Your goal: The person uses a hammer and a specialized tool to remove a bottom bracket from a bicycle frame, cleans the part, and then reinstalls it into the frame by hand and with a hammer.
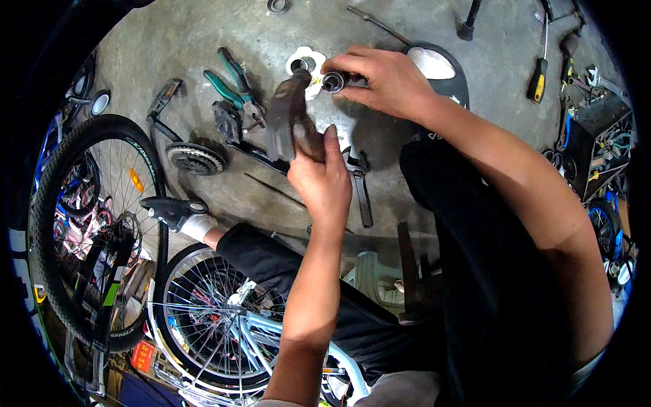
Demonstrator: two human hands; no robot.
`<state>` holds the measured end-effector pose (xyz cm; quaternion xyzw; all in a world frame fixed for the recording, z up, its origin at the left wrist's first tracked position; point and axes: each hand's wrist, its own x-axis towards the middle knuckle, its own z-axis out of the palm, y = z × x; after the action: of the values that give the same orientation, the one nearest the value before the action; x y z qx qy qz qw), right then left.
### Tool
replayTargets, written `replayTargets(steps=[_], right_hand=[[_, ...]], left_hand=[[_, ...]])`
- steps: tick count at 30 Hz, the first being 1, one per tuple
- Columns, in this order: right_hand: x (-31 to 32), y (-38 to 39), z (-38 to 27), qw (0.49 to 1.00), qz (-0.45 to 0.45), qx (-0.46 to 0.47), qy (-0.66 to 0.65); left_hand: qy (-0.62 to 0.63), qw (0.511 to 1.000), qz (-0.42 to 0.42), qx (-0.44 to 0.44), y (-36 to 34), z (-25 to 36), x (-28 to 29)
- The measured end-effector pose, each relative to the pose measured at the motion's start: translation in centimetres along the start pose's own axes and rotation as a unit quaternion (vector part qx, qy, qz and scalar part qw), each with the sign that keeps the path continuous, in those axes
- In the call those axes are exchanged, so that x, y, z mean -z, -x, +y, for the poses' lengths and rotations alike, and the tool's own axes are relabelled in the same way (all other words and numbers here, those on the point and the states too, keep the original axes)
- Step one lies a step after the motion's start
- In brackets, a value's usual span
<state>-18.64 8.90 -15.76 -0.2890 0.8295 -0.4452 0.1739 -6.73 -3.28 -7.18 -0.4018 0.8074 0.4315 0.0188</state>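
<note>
My left hand [320, 178] is closed around a dark, worn, curved piece [285, 119] whose kind I cannot make out; my thumb points up beside it. Between the thumb and fingers of my right hand [397, 83] is a short hollow metal cylinder [333, 82], its round end facing up. The two held things are close together, with a gap between them. Just beyond them a white scrap [313, 55] lies on the floor with a metal ring [300, 66] on it. An adjustable wrench [364, 197] lies below my hands.
Green-handled pliers [230, 81] and a crank with chainring [195, 157] lie to the left. A bicycle wheel [41, 197] stands at far left, a spoked wheel [234, 308] below. A screwdriver [538, 81] and a tool box [586, 152] are at right. My shoe [173, 209] rests left.
</note>
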Motion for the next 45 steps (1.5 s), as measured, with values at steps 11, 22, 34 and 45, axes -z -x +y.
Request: replayTargets(steps=[11, 22, 34, 45], right_hand=[[-0.2, 0.2, -0.5, 0.999, -0.025, -0.02, -0.002], [0.0, 0.1, -0.1, 1.0, 0.003, 0.004, 0.008], [0.0, 0.2, -0.5, 1.0, -0.024, -0.015, 0.008], [0.0, 0.4, -0.2, 1.0, -0.007, -0.004, 0.014]], left_hand=[[-0.012, 0.999, 0.006, -0.034, -0.2, -1.2, 0.0], [-0.122, 0.99, -0.036, -0.053, -0.9, -1.3, -0.5], [-0.114, 0.992, -0.029, -0.054, -0.8, -2.3, -0.3], [-0.13, 0.99, -0.043, -0.018, -0.8, -0.5, -0.2]])
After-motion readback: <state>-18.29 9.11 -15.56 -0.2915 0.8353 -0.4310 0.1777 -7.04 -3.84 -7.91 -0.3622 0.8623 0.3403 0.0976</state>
